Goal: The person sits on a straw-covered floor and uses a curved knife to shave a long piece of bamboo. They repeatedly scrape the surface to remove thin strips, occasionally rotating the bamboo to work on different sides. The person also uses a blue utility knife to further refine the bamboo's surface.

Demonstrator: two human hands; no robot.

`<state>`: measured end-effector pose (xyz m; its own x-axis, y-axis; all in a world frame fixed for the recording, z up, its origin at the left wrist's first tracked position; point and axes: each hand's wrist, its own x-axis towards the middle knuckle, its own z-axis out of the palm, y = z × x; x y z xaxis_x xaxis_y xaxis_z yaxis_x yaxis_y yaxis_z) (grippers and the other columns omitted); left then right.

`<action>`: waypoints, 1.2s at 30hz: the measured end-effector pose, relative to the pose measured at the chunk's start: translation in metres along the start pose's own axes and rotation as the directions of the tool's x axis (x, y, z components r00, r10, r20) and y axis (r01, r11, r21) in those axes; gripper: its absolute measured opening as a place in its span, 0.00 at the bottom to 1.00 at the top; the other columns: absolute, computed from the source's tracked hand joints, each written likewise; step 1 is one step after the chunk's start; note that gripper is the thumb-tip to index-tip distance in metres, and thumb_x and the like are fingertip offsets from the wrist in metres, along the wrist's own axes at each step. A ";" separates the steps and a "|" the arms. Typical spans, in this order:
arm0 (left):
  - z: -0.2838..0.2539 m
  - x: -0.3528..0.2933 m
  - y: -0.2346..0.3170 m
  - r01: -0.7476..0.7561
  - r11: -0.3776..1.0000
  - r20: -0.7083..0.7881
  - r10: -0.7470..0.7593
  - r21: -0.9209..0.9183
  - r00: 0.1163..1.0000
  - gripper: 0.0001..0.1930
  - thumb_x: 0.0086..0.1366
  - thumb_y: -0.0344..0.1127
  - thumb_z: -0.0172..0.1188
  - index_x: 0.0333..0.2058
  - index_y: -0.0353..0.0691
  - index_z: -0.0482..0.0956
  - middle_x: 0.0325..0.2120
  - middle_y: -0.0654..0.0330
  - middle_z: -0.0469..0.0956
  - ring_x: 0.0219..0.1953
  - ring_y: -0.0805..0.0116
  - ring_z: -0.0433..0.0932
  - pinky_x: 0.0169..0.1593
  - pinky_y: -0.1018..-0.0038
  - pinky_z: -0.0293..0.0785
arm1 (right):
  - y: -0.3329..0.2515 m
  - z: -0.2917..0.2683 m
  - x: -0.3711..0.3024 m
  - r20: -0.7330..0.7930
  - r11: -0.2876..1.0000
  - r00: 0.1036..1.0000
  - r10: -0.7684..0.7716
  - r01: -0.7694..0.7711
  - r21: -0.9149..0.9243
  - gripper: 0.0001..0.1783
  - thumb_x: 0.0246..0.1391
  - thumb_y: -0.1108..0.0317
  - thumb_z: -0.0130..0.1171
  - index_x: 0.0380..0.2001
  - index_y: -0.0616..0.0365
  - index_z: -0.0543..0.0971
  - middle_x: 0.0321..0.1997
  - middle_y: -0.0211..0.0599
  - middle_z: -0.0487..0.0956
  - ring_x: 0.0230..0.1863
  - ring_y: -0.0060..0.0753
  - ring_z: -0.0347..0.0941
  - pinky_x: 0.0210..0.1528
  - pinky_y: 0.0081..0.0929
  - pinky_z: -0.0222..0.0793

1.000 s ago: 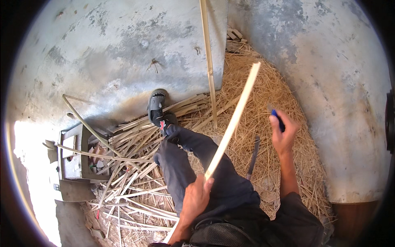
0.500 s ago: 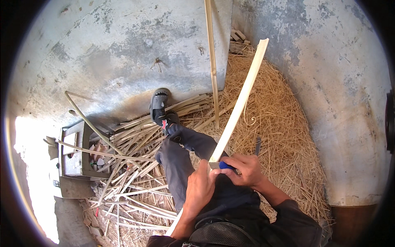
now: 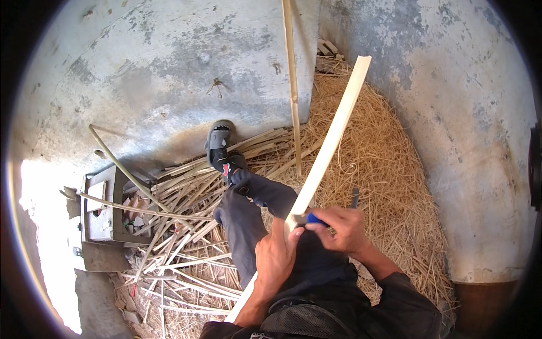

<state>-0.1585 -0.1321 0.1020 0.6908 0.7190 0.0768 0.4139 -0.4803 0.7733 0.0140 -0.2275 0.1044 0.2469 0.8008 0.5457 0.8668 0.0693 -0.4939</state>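
Observation:
A long pale strip of split bamboo or wood (image 3: 333,138) slants from my lap up toward the far right. My left hand (image 3: 275,254) is closed round its lower part, with the thumb up near the blade. In my right hand (image 3: 343,230) is a knife (image 3: 315,220) with a blue handle. Its short blade lies across the strip just beyond my left hand. A thin curled shaving (image 3: 353,168) shows beside the strip. My fingers cover part of the handle.
Fine shavings (image 3: 384,169) form a heap on the right, with a dark flat blade-like piece (image 3: 354,198) nearby. Many loose strips (image 3: 197,263) lie at left beside a wooden box (image 3: 113,220). A tall strip (image 3: 292,85) leans on the worn wall (image 3: 141,73). My shoe (image 3: 219,138) is near it.
My right hand and the knife have moved slightly away from me along the strip, and the blade has turned. My left hand stays in about the same place.

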 end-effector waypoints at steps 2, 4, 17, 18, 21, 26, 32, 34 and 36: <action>0.001 -0.006 -0.003 0.032 0.999 0.014 -0.033 0.031 0.999 0.20 0.79 0.48 0.51 0.38 0.33 0.67 0.21 0.40 0.75 0.28 0.32 0.77 0.31 0.47 0.68 | 0.008 -0.006 0.007 -0.046 1.000 0.999 0.025 -0.025 -0.005 0.15 0.59 0.56 0.69 0.41 0.57 0.86 0.26 0.35 0.82 0.20 0.34 0.77 0.22 0.30 0.70; 0.002 -0.007 -0.004 0.027 1.000 0.002 -0.027 0.006 1.000 0.19 0.79 0.47 0.51 0.37 0.33 0.67 0.21 0.40 0.75 0.28 0.32 0.77 0.31 0.47 0.68 | 0.012 -0.006 0.007 -0.040 0.999 0.999 -0.018 0.017 -0.036 0.16 0.60 0.54 0.69 0.41 0.54 0.86 0.23 0.32 0.78 0.19 0.33 0.76 0.21 0.30 0.69; 0.002 -0.038 -0.015 0.123 0.992 0.145 -0.123 0.011 0.982 0.18 0.76 0.46 0.56 0.38 0.34 0.69 0.20 0.41 0.78 0.25 0.33 0.78 0.29 0.45 0.70 | 0.072 -0.038 0.032 -0.275 0.983 0.951 0.140 -0.166 -0.075 0.17 0.61 0.57 0.68 0.40 0.63 0.86 0.34 0.45 0.86 0.29 0.38 0.84 0.29 0.29 0.77; 0.001 -0.038 -0.015 0.117 0.993 0.146 -0.117 0.008 0.982 0.18 0.77 0.46 0.55 0.38 0.34 0.69 0.20 0.40 0.78 0.25 0.33 0.78 0.29 0.45 0.70 | 0.075 -0.039 0.034 -0.273 0.987 0.955 0.118 -0.144 -0.076 0.18 0.61 0.57 0.68 0.40 0.64 0.86 0.33 0.46 0.86 0.29 0.39 0.84 0.29 0.30 0.77; -0.001 -0.038 -0.016 0.106 0.994 0.140 -0.106 0.008 0.985 0.18 0.77 0.45 0.55 0.37 0.35 0.68 0.20 0.40 0.78 0.25 0.33 0.78 0.29 0.45 0.70 | 0.079 -0.039 0.037 -0.263 0.995 0.963 0.061 -0.081 -0.065 0.19 0.61 0.56 0.68 0.39 0.65 0.86 0.32 0.47 0.86 0.29 0.40 0.84 0.29 0.30 0.77; -0.006 -0.041 -0.024 0.121 0.992 0.139 -0.124 0.028 0.983 0.18 0.77 0.46 0.54 0.35 0.36 0.67 0.20 0.40 0.78 0.25 0.33 0.78 0.30 0.44 0.70 | 0.101 -0.034 0.041 -0.228 0.995 0.970 0.085 -0.095 -0.035 0.21 0.63 0.53 0.67 0.39 0.65 0.86 0.31 0.45 0.86 0.28 0.37 0.84 0.28 0.28 0.76; -0.007 -0.063 -0.039 0.187 0.978 0.205 -0.202 0.092 0.958 0.19 0.77 0.48 0.53 0.35 0.36 0.67 0.19 0.39 0.77 0.26 0.31 0.78 0.32 0.43 0.70 | 0.163 -0.044 0.060 -0.280 0.968 0.945 0.169 -0.213 -0.135 0.29 0.66 0.43 0.61 0.43 0.63 0.87 0.27 0.40 0.84 0.20 0.29 0.75 0.22 0.29 0.67; -0.006 -0.075 -0.049 0.202 0.975 0.227 -0.219 0.096 0.949 0.19 0.77 0.48 0.53 0.35 0.36 0.68 0.19 0.38 0.77 0.26 0.31 0.77 0.32 0.42 0.70 | 0.198 -0.054 0.069 -0.311 0.916 0.899 0.309 -0.369 -0.155 0.31 0.67 0.41 0.59 0.43 0.63 0.87 0.25 0.38 0.83 0.19 0.28 0.72 0.22 0.29 0.64; -0.010 -0.083 -0.055 0.221 0.969 0.233 -0.240 0.108 0.942 0.19 0.78 0.48 0.52 0.35 0.36 0.68 0.20 0.38 0.77 0.27 0.30 0.77 0.32 0.42 0.69 | 0.247 -0.074 0.067 -0.410 0.842 0.804 0.430 -0.521 -0.138 0.31 0.67 0.41 0.58 0.42 0.62 0.87 0.23 0.37 0.81 0.20 0.27 0.71 0.23 0.31 0.63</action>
<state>-0.2446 -0.1606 0.0595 0.6897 0.6757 -0.2603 0.6175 -0.3611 0.6987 0.2774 -0.2006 0.0693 0.7494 0.4294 0.5040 0.6610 -0.4413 -0.6069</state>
